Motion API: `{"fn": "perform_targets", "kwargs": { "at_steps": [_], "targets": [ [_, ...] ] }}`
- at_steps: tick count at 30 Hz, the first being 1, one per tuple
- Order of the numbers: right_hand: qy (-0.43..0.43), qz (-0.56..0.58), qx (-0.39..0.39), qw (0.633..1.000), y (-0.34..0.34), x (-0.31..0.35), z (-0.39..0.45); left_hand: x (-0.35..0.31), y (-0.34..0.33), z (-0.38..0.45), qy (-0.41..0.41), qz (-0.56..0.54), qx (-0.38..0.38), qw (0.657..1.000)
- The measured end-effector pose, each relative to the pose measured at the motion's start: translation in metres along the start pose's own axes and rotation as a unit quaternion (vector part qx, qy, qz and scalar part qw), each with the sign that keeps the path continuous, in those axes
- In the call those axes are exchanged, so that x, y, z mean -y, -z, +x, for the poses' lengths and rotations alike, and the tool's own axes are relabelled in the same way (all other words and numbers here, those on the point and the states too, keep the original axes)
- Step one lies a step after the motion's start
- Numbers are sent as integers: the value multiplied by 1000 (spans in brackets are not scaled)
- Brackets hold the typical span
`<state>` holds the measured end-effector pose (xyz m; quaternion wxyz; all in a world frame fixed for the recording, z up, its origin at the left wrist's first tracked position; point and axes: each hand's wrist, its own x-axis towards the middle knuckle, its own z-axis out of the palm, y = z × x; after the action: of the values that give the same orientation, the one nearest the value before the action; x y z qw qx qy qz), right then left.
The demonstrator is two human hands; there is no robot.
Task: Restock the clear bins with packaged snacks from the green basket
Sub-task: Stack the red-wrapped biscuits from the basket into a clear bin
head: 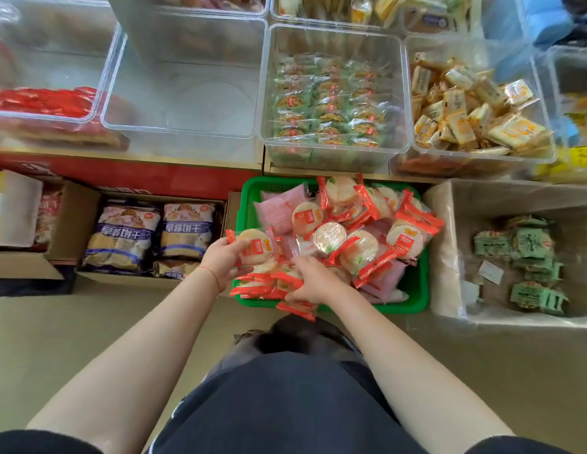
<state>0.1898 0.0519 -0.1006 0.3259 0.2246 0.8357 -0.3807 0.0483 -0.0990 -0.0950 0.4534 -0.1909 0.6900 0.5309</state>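
A green plastic basket heaped with round rice crackers in clear, red-edged wrappers and pink packets is seen on the floor, below a row of clear plastic bins. At the basket's left rim, one red-edged cracker packet is gripped by the left hand, fingers curled round it. At the basket's near edge, a bunch of the same packets is clutched by the right hand. Directly above the basket, a clear bin of green-wrapped snacks is set; up and left of the basket, an empty clear bin stands. Left of the basket, a cardboard box of purple-labelled bags is placed.
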Motion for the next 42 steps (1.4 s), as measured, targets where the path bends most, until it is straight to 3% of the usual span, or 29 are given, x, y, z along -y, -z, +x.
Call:
{"fn": "perform_targets", "kwargs": {
  "at_steps": [4, 9, 15, 21, 27, 34, 42],
  "targets": [
    [-21, 123, -28, 992, 25, -1, -3, -3, 9, -3, -1, -36, 11, 999],
    [-11, 299, -235, 925, 60, 6, -17, -14, 11, -7, -14, -43, 28, 999],
    [18, 493, -183, 850, 89, 8, -20, -38, -3, -14, -36, -11, 95, 995],
    [38, 663, -129, 736, 103, 9, -23, -67, -24, -20, -40, -55, 122, 990],
    [30, 741, -84, 666, 104, 6, -6, -79, -34, -20, -28, -79, 176, 981],
    [3, 771, -64, 634, 88, 21, 11, -91, -24, -15, -52, -54, 89, 993],
    [-5, 770, -128, 626, 70, 71, 27, -101, 24, -1, -75, -52, 92, 992]
  ]
}}
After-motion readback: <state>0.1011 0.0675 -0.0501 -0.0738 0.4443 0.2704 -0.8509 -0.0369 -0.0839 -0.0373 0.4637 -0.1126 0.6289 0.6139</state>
